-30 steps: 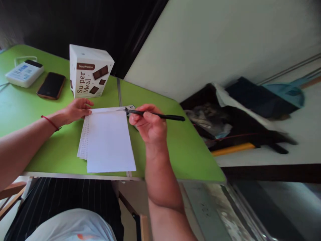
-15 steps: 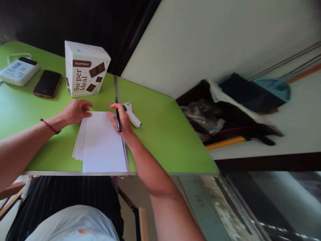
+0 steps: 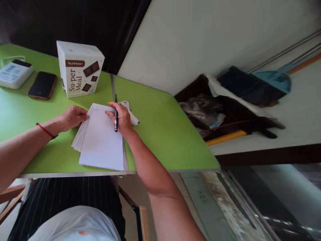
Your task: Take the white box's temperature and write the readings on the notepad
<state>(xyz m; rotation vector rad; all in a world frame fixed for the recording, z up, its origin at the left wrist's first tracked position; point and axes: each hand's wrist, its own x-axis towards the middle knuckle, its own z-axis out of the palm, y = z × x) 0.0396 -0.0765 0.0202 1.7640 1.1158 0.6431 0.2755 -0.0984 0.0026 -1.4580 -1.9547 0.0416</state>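
Observation:
A stack of white paper [image 3: 102,140] lies on the green table, its top sheet blank but for a faint mark near the upper left corner. Sheets covered in writing [image 3: 80,137] stick out from under its left side. My left hand [image 3: 74,117] pinches the left edge of these written sheets near their top. In my right hand [image 3: 122,118] is a black pen [image 3: 116,115], held upright between thumb and fingers over the stack's upper right edge. Partly hidden behind that hand lies a white handheld device [image 3: 134,118] with blue ends, shaped like an infrared thermometer.
A white Su-per Meal box [image 3: 81,72] stands beyond the paper. Left of it lie a dark phone [image 3: 42,85] and a white device with a cable [image 3: 16,74]. The table [image 3: 163,134] has a metal seam. A wall rises behind, with a cluttered shelf [image 3: 208,110] at right.
The stack has turned slightly clockwise, its top corner now higher and its lower edge slanting. My left fingers have moved down along its left edge. My right hand still holds the pen.

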